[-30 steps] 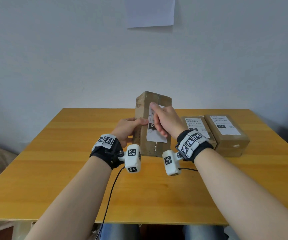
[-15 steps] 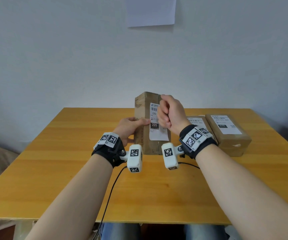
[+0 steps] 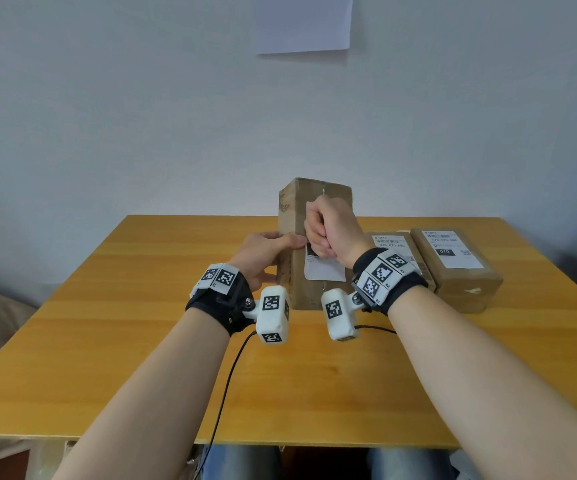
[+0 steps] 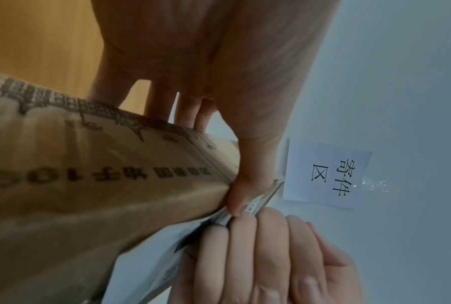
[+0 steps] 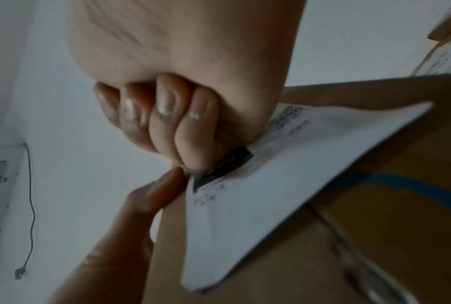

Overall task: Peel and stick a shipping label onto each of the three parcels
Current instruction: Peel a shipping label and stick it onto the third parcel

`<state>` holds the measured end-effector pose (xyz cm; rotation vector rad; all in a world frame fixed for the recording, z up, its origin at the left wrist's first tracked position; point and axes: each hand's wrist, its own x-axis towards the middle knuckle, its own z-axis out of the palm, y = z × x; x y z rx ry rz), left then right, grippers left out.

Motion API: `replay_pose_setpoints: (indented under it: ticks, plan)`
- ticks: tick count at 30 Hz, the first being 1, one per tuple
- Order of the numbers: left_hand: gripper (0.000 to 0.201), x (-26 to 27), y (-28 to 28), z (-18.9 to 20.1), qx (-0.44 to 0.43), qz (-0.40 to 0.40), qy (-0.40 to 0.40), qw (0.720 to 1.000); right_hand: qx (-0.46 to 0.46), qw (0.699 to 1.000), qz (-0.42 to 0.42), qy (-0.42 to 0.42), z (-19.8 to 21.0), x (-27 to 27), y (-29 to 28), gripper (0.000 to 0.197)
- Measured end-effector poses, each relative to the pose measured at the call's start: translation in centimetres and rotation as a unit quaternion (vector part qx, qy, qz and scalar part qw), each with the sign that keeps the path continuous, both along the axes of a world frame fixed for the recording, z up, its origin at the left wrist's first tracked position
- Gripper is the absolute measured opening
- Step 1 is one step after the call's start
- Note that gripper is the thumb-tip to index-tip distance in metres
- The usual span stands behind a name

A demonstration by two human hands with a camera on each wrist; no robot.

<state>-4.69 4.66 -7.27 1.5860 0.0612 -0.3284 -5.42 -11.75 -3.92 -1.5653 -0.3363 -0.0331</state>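
A tall cardboard parcel [image 3: 292,285] stands upright at mid table. My left hand [image 3: 264,252] grips its left edge, thumb on the front face and fingers behind, as the left wrist view shows [image 4: 219,61]. A white shipping label [image 3: 325,271] lies on the front face. My right hand [image 3: 332,226] is a closed fist that presses on the label's upper part and holds nothing; the right wrist view shows its curled fingers [image 5: 167,115] on the label [image 5: 284,185]. To the right, two flat parcels [image 3: 389,242] [image 3: 467,285] each carry a label.
The wooden table [image 3: 124,358] has bare room in front and on the left. A black cable [image 3: 224,393] runs from my left wrist over the near edge. A white paper sheet [image 3: 304,22] hangs on the wall behind.
My right hand curled from fingers pressing the label into a fist, then slid a little left over the printed part. The left hand kept its hold on the parcel.
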Motion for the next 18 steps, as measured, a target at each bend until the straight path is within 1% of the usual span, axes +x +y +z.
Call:
replay_pose_setpoints:
  ticks: [2, 5, 7, 10, 13, 14, 18]
  plan:
    - [0.087, -0.1, -0.1, 0.0, -0.003, -0.001, 0.004, 1.0, -0.021, 1.0, -0.007, 0.002, 0.0, 0.0, -0.1, 0.052]
    - [0.098, 0.0, -0.3, -0.3, -0.005, 0.005, 0.006, 1.0, -0.056, 0.998, -0.016, 0.006, -0.3, 0.0, -0.2, 0.056]
    - [0.098, 0.0, -0.4, -0.4, -0.004, 0.009, 0.009, 1.0, -0.08, 0.997, -0.021, 0.007, -0.5, 0.0, -0.3, 0.058]
    - [0.085, -0.2, -0.5, -0.3, 0.004, 0.01, 0.008, 1.0, -0.104, 0.994, -0.03, 0.01, -0.7, -0.2, -0.6, 0.055]
    - [0.058, 0.1, -0.4, -0.5, 0.005, 0.018, 0.005, 1.0, -0.117, 0.992, -0.035, 0.012, -0.9, -0.1, -0.9, 0.052]
    - [0.054, 0.2, -0.4, -0.5, 0.005, 0.023, 0.006, 1.0, -0.122, 0.992, -0.036, 0.012, -1.0, 0.0, -1.1, 0.053]
    - [0.05, 0.5, -0.2, -0.2, 0.001, 0.036, 0.01, 0.999, -0.145, 0.989, -0.036, 0.018, -1.8, 0.1, -1.8, 0.055]
